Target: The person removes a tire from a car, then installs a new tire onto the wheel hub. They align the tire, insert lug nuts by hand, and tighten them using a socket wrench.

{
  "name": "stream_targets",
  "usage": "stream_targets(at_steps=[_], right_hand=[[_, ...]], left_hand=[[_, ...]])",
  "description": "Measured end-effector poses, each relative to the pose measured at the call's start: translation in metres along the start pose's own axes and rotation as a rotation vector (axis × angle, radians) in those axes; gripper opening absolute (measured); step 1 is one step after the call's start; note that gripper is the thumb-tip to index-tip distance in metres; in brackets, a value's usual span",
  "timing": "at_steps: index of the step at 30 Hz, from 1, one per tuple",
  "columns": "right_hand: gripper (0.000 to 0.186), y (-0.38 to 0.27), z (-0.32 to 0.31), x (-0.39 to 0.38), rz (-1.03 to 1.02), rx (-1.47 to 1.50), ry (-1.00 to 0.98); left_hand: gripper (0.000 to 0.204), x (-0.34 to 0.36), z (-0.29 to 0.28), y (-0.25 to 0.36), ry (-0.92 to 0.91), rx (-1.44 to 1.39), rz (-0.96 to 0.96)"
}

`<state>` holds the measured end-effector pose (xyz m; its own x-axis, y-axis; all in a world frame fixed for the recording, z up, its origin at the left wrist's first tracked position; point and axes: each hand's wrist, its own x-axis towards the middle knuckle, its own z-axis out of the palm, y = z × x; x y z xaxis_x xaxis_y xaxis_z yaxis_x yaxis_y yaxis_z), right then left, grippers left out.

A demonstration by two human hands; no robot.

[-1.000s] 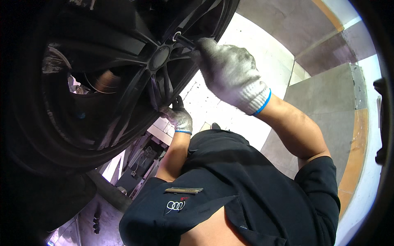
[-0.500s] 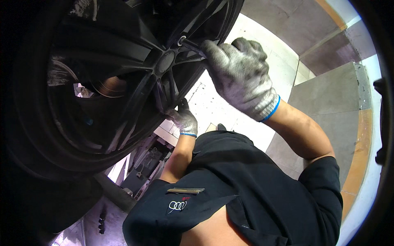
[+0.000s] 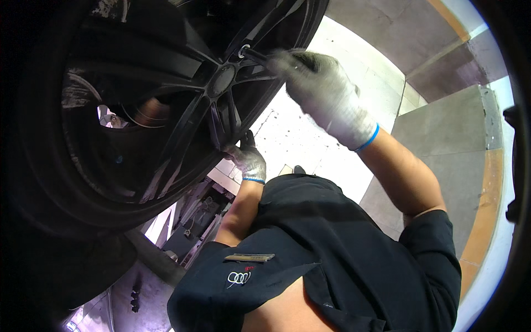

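A black multi-spoke car wheel (image 3: 185, 119) with its tyre fills the upper left. My right hand (image 3: 327, 94), in a soiled white knit glove with a blue cuff, is closed round a dark rod-like tool (image 3: 255, 56). The tool's far end meets a pale ring at a bolt hole beside the centre cap (image 3: 220, 81). Motion smears those fingers, and the hand covers the tool's near end. My left hand (image 3: 249, 161), gloved alike, grips the wheel's lower right part, its thumb side against a spoke and one dark fingertip pointing up.
A brake disc (image 3: 152, 112) shows between the spokes. Below the wheel stands grey metal equipment (image 3: 194, 224). Pale floor tiles (image 3: 326, 160) lie beyond my hands, and a grey tiled wall (image 3: 442, 133) with an orange strip curves along the right.
My right hand has shifted slightly up, its wrist turning, with the tool's far end still at the bolt hole. The left hand stays in place on the wheel.
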<state>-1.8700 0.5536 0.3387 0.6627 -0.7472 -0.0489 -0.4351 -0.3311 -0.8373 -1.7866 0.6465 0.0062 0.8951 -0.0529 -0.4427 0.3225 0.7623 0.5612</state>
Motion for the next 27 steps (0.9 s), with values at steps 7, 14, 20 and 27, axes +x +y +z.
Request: stream_targets(at_steps=[7, 14, 20, 27], right_hand=[[0.029, 0.008, 0.0, 0.002, -0.439, -0.335, 0.098], [0.037, 0.006, -0.021, 0.018, 0.548, 1.15, -0.46], [0.029, 0.015, -0.018, 0.015, -0.488, -0.161, 0.059], [0.032, 0.014, -0.014, 0.015, -0.305, -0.138, -0.019]], left_hand=[[0.087, 0.002, -0.004, -0.001, -0.091, -0.058, 0.006], [0.084, 0.002, -0.01, 0.007, -0.191, -0.05, -0.023], [0.08, -0.01, -0.001, 0.022, -0.306, -0.006, 0.046], [0.079, -0.014, 0.007, 0.028, -0.295, 0.05, 0.068]])
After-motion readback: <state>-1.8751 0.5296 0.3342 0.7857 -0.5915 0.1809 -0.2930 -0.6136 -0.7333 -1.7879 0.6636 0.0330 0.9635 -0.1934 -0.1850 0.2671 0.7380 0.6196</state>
